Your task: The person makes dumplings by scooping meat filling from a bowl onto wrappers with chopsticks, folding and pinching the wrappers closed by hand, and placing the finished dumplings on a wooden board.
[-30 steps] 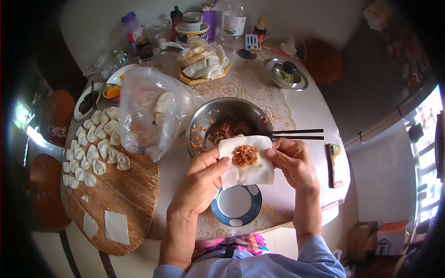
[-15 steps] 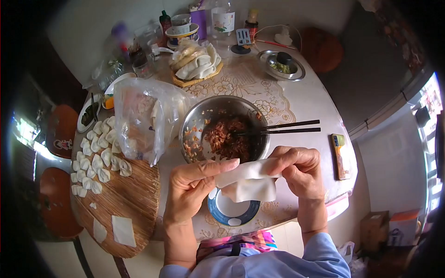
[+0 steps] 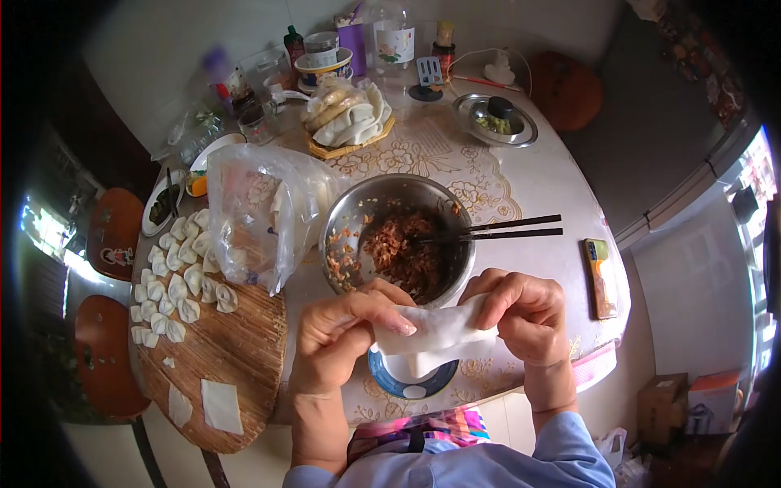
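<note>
A white, floppy wonton wrapper (image 3: 435, 329) is stretched between my two hands over the near side of the table. My left hand (image 3: 342, 333) pinches its left end between thumb and fingers. The right end is pinched in my right hand (image 3: 525, 313). A flap of the wrapper hangs down in the middle, above a blue-rimmed plate (image 3: 443, 381) that it partly hides. Just beyond my hands stands a metal bowl (image 3: 340, 220) with reddish minced filling (image 3: 399, 248) in it. Black chopsticks (image 3: 521, 228) rest in the filling, their ends over the bowl's right rim.
On the left, a round wooden board (image 3: 244, 350) bears several folded wontons (image 3: 179, 286) and a flat wrapper (image 3: 221, 406). A plastic bag (image 3: 252, 211) overlaps its far edge. A phone (image 3: 599, 281) lies right. Behind are a basket (image 3: 350, 150), a lidded metal dish (image 3: 525, 134) and bottles.
My left fingers have curled in from a stretched thumb to a pinch on the wrapper's left end. The wrapper is now pulled wider and straighter between both hands. The view has shifted slightly.
</note>
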{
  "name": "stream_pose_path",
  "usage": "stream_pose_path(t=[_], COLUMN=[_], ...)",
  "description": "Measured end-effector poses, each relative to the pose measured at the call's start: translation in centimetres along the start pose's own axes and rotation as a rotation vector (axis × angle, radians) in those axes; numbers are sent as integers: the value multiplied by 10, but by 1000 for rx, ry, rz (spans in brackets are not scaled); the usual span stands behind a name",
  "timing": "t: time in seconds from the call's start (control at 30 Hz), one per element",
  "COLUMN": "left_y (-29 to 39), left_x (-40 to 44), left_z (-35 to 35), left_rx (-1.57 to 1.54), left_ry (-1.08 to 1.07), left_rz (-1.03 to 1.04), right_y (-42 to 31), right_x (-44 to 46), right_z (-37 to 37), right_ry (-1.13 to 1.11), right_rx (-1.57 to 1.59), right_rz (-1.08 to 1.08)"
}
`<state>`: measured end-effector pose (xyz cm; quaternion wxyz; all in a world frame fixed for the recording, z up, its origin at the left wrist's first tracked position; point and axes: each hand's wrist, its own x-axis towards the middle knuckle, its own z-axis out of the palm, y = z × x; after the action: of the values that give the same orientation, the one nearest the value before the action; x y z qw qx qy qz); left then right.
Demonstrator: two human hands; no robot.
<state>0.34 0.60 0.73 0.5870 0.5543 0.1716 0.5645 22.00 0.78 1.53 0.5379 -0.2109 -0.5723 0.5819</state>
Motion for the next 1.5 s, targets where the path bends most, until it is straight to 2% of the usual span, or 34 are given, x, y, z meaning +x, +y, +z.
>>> stream_pose_path(t=[0.1,0.2,0.33,0.43,0.53,0.63,0.8,1.03,1.13,1.23,1.3,1.43,1.5], left_y=[-5,-6,-5,-2,-6,-2,-8,-13,-13,-6,-12,-19,-18], left_x=[0,1,4,0,2,1,1,0,-1,4,6,5,3], left_z=[4,12,9,13,11,19,17,17,14,19,13,6,7], left_rx=[-28,-16,47,101,130,85,-30,-18,-129,-335,-452,-706,-670], left_ry=[-2,22,-13,106,178,372,368,366,281,324,244,141,205], left_rz=[51,113,200,128,144,-41,-22,-17,16,-80,-120,-150,-170], right_y=[4,7,4,5,7,7,12,12,13,15,18,27,29], right_x=[-1,4,5,2,1,3,6,4,5,7,7,6,7], right_z=[5,6,4,3,3,6,9,8,10,13,14,9,9], right_ry=[-79,-114,-109,-55,9,52,136,188,193,197,196,101,105], right_rx=[167,177,43,-46,-96,-121,-72,168,259,367,413,398,354], right_rz=[-4,-87,-156,-168,-168,-191,-232,-153,-116,-49,-6,-86,-117])
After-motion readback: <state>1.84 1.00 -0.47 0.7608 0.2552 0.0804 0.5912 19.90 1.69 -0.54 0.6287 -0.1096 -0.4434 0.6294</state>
